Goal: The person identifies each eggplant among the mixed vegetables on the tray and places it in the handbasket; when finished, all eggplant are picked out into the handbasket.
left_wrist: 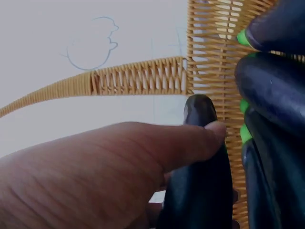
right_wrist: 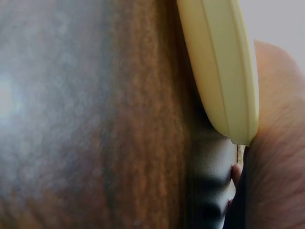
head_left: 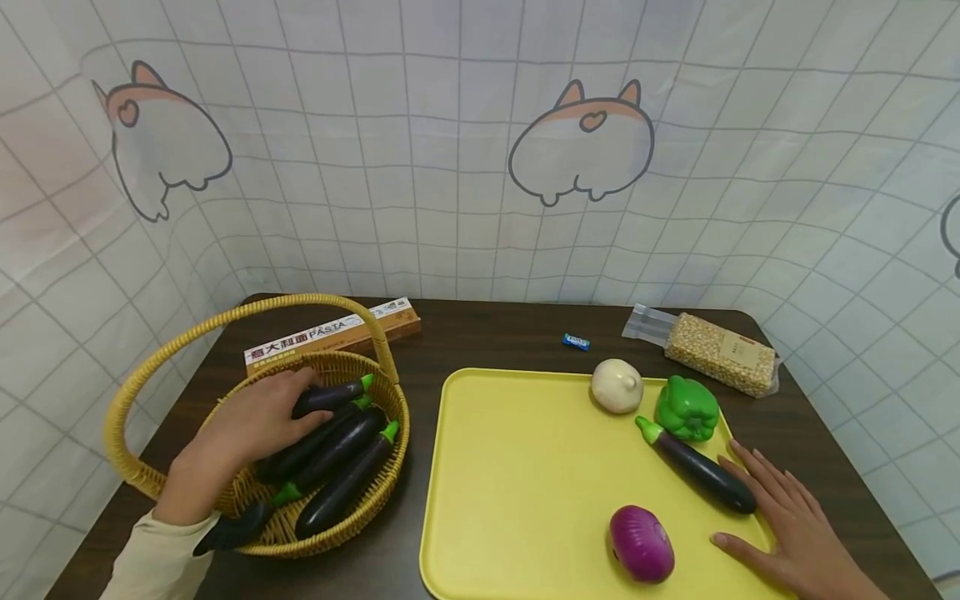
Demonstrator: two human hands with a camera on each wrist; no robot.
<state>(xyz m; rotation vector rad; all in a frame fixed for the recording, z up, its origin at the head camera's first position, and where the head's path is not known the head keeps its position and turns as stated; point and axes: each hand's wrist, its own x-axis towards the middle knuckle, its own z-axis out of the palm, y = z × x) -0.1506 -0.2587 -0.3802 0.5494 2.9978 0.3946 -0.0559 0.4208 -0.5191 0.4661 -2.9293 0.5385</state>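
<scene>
My left hand [head_left: 258, 417] reaches into a wicker basket [head_left: 403, 425] at the left and grips a dark eggplant [head_left: 326, 398] with a green stem. In the left wrist view the thumb lies across this eggplant [left_wrist: 198, 191], its other fingers mostly hidden behind it. Several more eggplants [head_left: 348, 483] lie in the basket. My right hand [head_left: 791, 529] rests with fingers extended over the right edge of a yellow tray [head_left: 517, 467], fingertips beside an eggplant [head_left: 701, 472]. The tray also bears a green bell pepper [head_left: 686, 408], a white onion [head_left: 617, 386] and a purple onion [head_left: 642, 544].
Behind the basket lies a pasta box [head_left: 405, 318]. A small blue wrapped packet [head_left: 576, 342] and a clear bag of pale grains [head_left: 720, 354] lie behind the tray. The basket's tall handle [head_left: 217, 325] arches over the left arm. A tiled-pattern curtain encloses the dark table.
</scene>
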